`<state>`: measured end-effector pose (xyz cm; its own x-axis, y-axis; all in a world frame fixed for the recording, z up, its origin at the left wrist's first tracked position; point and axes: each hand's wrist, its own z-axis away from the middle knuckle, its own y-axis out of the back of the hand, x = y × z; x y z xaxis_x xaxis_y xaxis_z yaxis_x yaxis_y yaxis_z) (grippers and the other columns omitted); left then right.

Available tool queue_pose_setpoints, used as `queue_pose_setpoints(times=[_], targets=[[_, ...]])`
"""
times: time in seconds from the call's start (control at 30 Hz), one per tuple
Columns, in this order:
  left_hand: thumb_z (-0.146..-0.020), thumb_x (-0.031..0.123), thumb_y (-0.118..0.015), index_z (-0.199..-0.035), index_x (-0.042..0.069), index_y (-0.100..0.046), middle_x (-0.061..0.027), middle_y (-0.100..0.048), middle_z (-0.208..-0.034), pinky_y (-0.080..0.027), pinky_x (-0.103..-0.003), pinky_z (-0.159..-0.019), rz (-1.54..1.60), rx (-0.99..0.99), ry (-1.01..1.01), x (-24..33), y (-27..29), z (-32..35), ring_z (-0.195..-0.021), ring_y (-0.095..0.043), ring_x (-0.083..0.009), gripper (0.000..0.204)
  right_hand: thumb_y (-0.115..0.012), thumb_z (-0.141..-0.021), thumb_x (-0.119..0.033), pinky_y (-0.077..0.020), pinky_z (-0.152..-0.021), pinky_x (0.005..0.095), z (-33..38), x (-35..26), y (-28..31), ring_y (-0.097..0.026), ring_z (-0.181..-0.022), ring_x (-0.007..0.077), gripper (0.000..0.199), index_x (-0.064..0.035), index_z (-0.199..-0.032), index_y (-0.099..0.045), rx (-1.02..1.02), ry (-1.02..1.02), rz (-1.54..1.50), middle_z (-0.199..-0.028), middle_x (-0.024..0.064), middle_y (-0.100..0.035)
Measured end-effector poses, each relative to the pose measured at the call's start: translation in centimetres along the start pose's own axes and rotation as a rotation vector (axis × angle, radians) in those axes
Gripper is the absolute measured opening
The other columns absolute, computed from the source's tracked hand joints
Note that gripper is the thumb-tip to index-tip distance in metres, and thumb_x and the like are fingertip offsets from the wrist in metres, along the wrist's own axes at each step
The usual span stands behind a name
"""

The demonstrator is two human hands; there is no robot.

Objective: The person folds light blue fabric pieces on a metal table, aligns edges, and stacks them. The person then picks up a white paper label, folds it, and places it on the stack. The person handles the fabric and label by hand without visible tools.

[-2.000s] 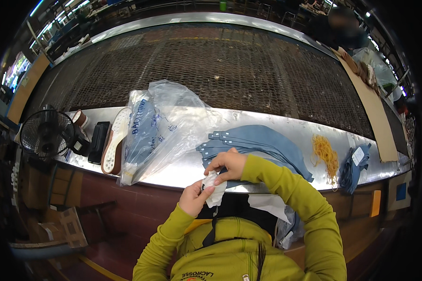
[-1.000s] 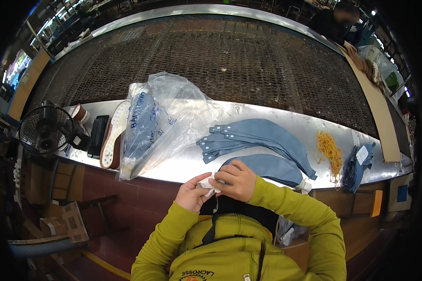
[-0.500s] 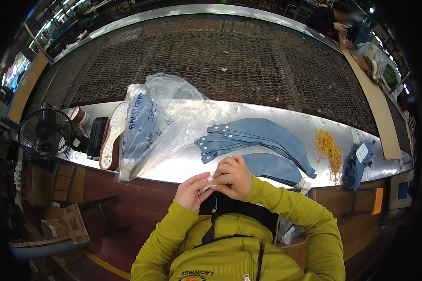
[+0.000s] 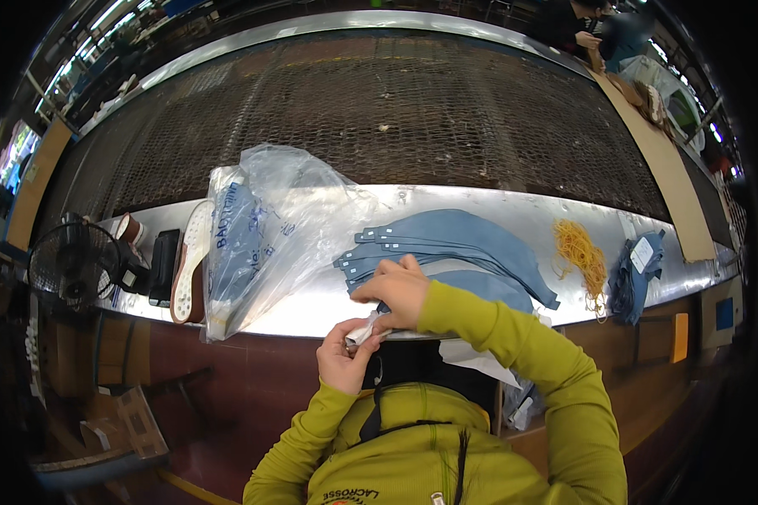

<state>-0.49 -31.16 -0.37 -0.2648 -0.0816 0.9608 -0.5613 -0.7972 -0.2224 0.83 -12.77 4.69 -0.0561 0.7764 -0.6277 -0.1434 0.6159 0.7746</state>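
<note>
At the near edge of the metal table, my left hand [image 4: 342, 360] is closed on a small white rolled piece [image 4: 360, 333] that looks like paper. My right hand [image 4: 403, 295] pinches the piece's upper end, beside a small grey-blue bit. Part of the grip is hidden by the fingers. A flat grey-blue strip [image 4: 480, 288] lies just past my right wrist, partly covered by my sleeve. Beyond it, several curved grey-blue strips [image 4: 446, 231] are fanned out, with small white labels on their left ends. A white sheet [image 4: 477, 360] shows below my right forearm.
Left on the table [image 4: 299, 316] are a clear plastic bag [image 4: 253, 244] with blue pieces, a shoe sole [image 4: 192, 261], a black case [image 4: 166, 268] and a fan [image 4: 74, 263]. Rubber bands [image 4: 579, 257] and a tied blue bundle [image 4: 637, 273] lie right. Mesh [image 4: 379, 118] lies beyond; someone works far right.
My right hand has opened out from its bunched hold and shifted slightly left, its fingers now at the white piece's upper end. The white sheet has come into sight below my right forearm.
</note>
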Motion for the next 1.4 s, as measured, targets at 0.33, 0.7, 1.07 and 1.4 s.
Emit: queue_pose_setpoints(times=[0.33,0.7,1.07,1.4], targets=[[-0.085,-0.002,-0.064,-0.121,0.001,-0.044,-0.0099,-0.056,-0.113,-0.046,-0.032,-0.092,0.538,0.207,-0.067,-1.9,-4.3,-2.0,-0.103,-0.056,-0.0176,0.041,-0.078,-0.069,-0.035,-0.0278,-0.082,0.0371,-2.6,0.1,4.1,-0.059,-0.080,0.0157,0.021,-0.0160,-0.077,-0.071,-0.251,-0.040,0.030,-0.074,-0.0028,-0.067],[-0.090,-0.002,-0.056,-0.111,0.002,-0.046,-0.0155,-0.055,-0.113,-0.052,-0.037,-0.090,0.570,0.155,-0.209,-2.3,-4.7,-2.6,-0.100,-0.060,-0.0234,0.024,-0.069,-0.073,-0.052,-0.0280,-0.083,0.0379,-0.2,-0.6,1.8,-0.054,-0.086,0.0183,0.040,-0.0122,-0.071,-0.069,0.120,-0.030,0.073,-0.073,-0.0001,-0.066],[-0.092,0.012,-0.059,-0.116,0.005,-0.048,-0.0081,-0.058,-0.112,-0.048,-0.034,-0.088,0.509,0.199,-0.126,-2.4,-4.5,-3.4,-0.100,-0.057,-0.0174,0.027,-0.065,-0.082,-0.034,-0.0285,-0.089,0.0391,6.7,3.3,1.9,-0.056,-0.092,0.0170,0.019,-0.0162,-0.085,-0.070,0.897,-0.171,0.053,-0.083,-0.0020,-0.067],[-0.091,0.010,-0.060,-0.117,0.006,-0.046,-0.0107,-0.057,-0.113,-0.051,-0.036,-0.089,0.511,0.285,-0.028,-2.3,-4.4,-3.4,-0.102,-0.058,-0.0205,0.030,-0.074,-0.072,-0.025,-0.0300,-0.084,0.0425,30.9,14.9,5.8,-0.052,-0.094,0.0225,0.008,-0.0199,-0.078,-0.072,1.123,-1.108,0.574,-0.088,-0.0025,-0.064]])
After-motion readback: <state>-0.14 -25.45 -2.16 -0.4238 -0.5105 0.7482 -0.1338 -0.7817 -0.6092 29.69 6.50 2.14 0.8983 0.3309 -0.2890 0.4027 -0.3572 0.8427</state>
